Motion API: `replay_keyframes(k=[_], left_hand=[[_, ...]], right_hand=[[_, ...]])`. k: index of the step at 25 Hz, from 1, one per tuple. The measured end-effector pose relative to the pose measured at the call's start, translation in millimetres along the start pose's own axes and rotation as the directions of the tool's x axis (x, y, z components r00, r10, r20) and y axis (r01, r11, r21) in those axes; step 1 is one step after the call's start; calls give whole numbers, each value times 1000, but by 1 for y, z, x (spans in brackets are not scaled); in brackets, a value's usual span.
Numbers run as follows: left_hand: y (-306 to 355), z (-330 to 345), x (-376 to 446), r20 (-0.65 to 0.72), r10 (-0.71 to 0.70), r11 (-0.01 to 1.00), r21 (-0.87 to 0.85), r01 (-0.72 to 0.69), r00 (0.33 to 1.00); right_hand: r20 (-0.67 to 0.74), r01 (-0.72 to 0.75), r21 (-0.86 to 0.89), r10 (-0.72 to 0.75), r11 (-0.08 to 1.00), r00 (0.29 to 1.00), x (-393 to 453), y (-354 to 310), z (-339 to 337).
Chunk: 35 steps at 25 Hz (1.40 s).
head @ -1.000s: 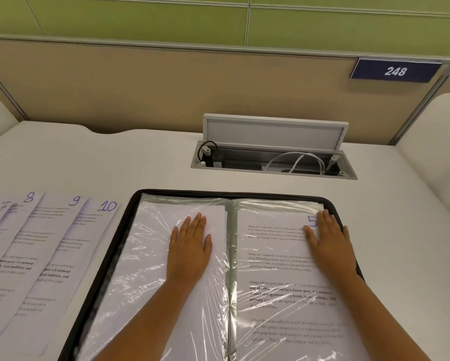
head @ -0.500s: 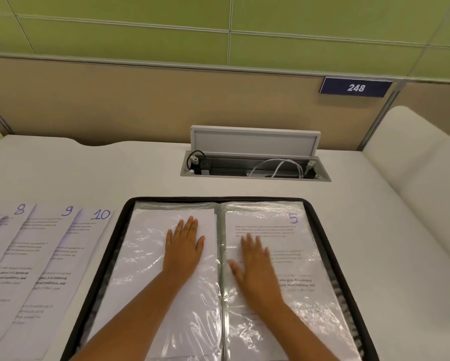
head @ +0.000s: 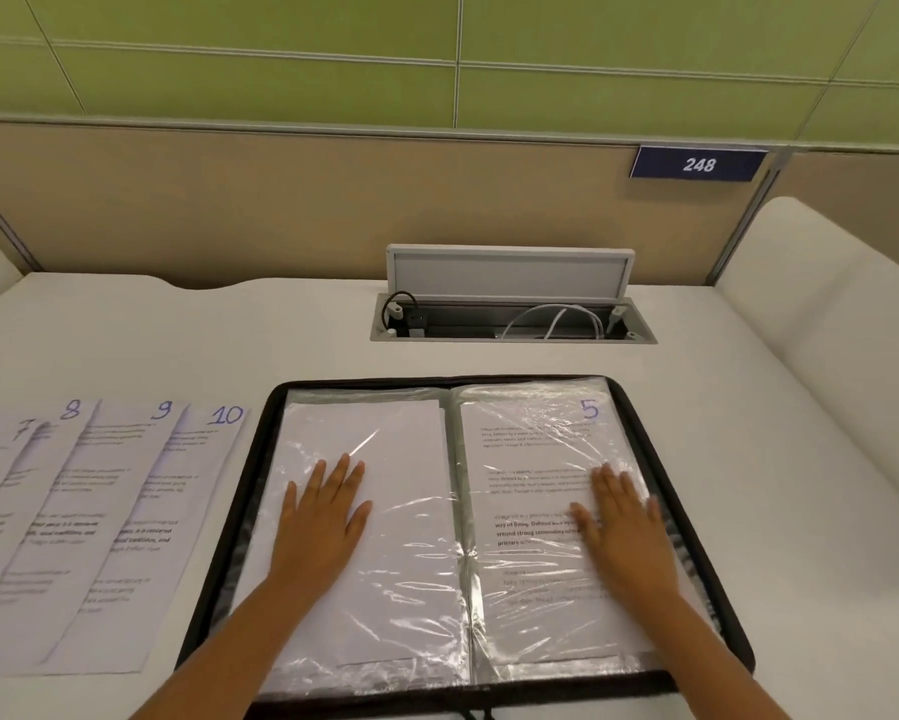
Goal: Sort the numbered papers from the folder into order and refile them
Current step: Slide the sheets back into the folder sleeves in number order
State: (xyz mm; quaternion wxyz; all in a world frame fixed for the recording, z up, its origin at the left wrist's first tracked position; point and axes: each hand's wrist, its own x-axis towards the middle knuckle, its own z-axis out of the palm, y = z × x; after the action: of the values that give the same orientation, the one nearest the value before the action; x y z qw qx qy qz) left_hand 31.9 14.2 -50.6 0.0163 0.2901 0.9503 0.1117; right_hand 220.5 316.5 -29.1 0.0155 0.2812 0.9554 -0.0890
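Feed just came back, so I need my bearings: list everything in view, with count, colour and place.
folder: one, black-edged, open, centre of desk
sheet 5: one, white, right sleeve
blank-side sheet: one, white, left sleeve
loose sheets: at least four, white, marked 7 to 10, overlapping left of folder
cable box: one, grey, lid up, behind folder
sign 248: one, blue, on partition
desk: one, white
left hand: flat on left sleeve
right hand: flat on right sleeve

Open folder (head: 239,517) lying on the desk (head: 177,335), left hand (head: 322,517) flat on its left page, right hand (head: 621,527) flat on its right page, fanned papers (head: 99,517) left of the folder, cable tray (head: 512,324) behind it, number plate (head: 696,163) on the partition behind the folder.
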Motion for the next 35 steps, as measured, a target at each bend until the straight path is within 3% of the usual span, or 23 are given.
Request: replay_keyframes(k=[5,10,16,21,27,35], left_hand=[[-24,0,-18,-86,-17,1000,-2,17,996],[-19,-3,-19,-108,-12,1000,-14,10,994],[-19,-6,-19,-96,1,1000,3,0,995],[-19,-5,-20,-104,5,1000,-18,-7,995],[-19,-5,-19,-111,16,1000,-14,-17,994],[-18,-8,-20,-116,8,1000,-10,-10,993]], right_hand=[[-79,-121,138,133,983,988,-14,26,-1],[-144,-163,159,186,974,972,-36,39,3],[-189,-340,316,410,886,892,-45,42,8],[-180,-331,307,396,892,900,-43,48,9],[-258,-262,469,415,843,872,-47,45,1],[-218,-204,581,392,788,894,-53,43,-10]])
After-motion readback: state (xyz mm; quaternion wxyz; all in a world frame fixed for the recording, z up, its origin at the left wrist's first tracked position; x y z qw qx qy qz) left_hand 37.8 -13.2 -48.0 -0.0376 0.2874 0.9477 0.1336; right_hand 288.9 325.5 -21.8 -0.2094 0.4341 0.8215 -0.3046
